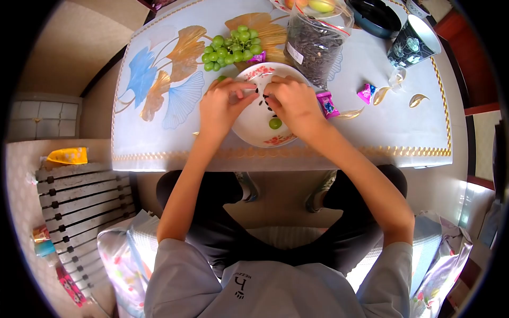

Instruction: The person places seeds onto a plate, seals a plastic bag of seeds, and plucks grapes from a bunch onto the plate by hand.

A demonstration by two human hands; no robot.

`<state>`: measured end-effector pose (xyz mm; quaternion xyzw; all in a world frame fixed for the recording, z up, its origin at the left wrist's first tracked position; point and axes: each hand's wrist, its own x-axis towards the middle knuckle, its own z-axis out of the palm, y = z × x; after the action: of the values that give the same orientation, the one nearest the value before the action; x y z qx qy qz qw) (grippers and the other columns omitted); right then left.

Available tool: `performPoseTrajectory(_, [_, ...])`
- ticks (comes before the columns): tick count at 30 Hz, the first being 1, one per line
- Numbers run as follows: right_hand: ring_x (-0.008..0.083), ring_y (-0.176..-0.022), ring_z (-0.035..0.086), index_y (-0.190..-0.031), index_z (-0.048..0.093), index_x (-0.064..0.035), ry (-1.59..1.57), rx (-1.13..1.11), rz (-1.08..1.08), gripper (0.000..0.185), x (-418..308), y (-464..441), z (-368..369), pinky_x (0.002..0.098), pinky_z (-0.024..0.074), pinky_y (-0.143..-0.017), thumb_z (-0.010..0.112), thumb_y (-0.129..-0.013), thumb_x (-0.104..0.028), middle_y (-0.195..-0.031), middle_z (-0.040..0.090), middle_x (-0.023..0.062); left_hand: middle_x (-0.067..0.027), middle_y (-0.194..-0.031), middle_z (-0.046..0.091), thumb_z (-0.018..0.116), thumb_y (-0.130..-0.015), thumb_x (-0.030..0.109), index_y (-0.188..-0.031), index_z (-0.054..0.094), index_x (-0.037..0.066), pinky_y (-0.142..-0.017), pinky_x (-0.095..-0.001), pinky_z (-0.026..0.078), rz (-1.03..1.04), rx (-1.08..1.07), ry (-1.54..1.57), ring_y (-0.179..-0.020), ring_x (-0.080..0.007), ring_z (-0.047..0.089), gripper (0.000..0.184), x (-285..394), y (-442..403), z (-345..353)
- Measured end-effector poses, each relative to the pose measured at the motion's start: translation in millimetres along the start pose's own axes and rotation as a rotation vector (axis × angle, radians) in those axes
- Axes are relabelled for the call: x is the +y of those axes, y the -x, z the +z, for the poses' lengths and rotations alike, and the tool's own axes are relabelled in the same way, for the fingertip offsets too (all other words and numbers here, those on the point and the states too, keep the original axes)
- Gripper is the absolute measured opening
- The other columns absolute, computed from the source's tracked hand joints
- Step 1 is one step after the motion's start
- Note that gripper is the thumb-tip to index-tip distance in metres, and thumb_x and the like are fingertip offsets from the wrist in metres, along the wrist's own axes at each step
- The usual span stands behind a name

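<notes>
While left hand (225, 103) and right hand (295, 100) pinch small black seeds (265, 96), others dot the plate (245, 127).

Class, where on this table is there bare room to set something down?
Left: bare printed tablecloth between its left edge, the grapes and the left hand. Front right: a patch bordered by the right forearm, pink sweets and the front edge. Crowded: around the plate, with grapes and seed bag close, and back right, with cup and dark dish.
</notes>
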<state>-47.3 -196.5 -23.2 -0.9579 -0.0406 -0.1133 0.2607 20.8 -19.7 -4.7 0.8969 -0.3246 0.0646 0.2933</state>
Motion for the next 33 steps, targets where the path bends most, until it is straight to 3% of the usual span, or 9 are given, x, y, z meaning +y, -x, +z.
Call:
performPoseTrajectory(13, [0.0304,-0.094,0.062,-0.091,0.065,-0.0086,-0.053,0.077,-0.119,0.011,0.4,-0.1,-0.2,0.0443,0.0529,-0.075,0.071,-0.081,-0.011,-0.093,0.062,0.0065,-0.0011,-0.074,0.063,0.080,-0.077,0.017,-0.090,0.078,0.017,-0.072,-0.0357,0.048,-0.026,-0.012,0.005,-0.077,-0.0222,0.056,0.013,-3.4,1.9,5.5])
performPoseTrajectory(22, [0.0300,-0.093,0.062,-0.090,0.064,-0.0058,-0.089,0.067,-0.185,0.009,7.8,-4.3,3.9,0.0437,0.0529,-0.075,0.069,-0.083,-0.010,-0.094,0.062,0.0075,0.0023,-0.072,0.059,0.079,-0.077,0.021,-0.086,0.076,0.019,-0.065,-0.0374,0.049,-0.047,0.026,-0.003,-0.077,-0.0210,0.057,0.009,0.1,2.6,5.0])
performPoseTrajectory(33, [0.0281,-0.097,0.061,-0.091,0.061,-0.0021,0.140,0.129,-0.328,0.011,5.2,-6.5,14.8,0.0390,0.0572,-0.070,0.066,-0.082,-0.005,-0.095,0.060,0.0089,0.0034,-0.069,0.058,0.079,-0.078,0.022,-0.080,0.076,0.019,-0.060,-0.0364,0.048,-0.005,0.152,-0.084,-0.073,-0.0202,0.058,0.005,-3.3,-6.1,14.6])
